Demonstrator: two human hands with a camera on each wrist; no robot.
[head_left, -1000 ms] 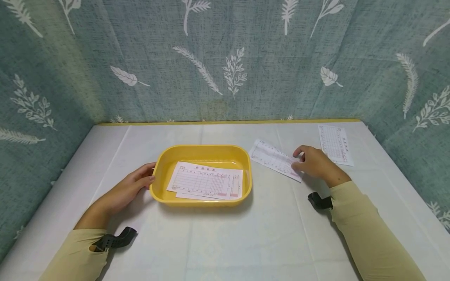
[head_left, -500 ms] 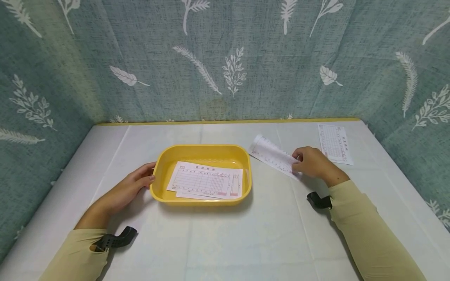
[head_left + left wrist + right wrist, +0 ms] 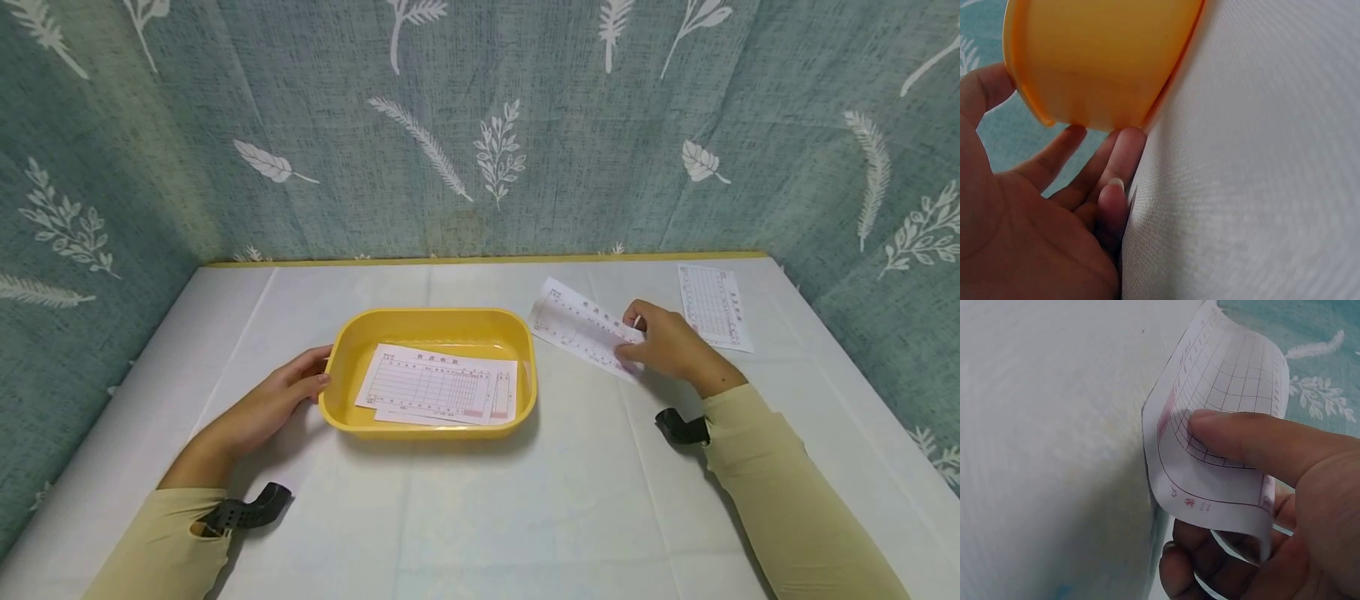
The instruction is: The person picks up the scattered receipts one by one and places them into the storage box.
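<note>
My right hand (image 3: 667, 337) pinches a printed receipt slip (image 3: 577, 321) near its right end, between thumb and fingers. The slip bends upward, and its far edge is raised off the table. In the right wrist view, the thumb lies across the slip's grid (image 3: 1229, 369), with curled fingers beneath the paper. My left hand (image 3: 277, 400) rests against the left end of a yellow plastic basin (image 3: 427, 433). In the left wrist view, the thumb touches the basin's rim and relaxed fingertips (image 3: 1127, 147) meet its outer wall. Several similar slips (image 3: 435, 387) lie overlapping inside the basin.
Another printed slip (image 3: 715, 308) lies flat at the back right of the white-covered table (image 3: 480, 517). A leaf-patterned green curtain (image 3: 480, 133) closes off the back and sides. Black wrist straps (image 3: 247, 508) are on both forearms.
My right hand has taken hold of the slip by its right end. The slip has gone from lying flat to curled and lifted along its far edge. The left hand and basin stay put.
</note>
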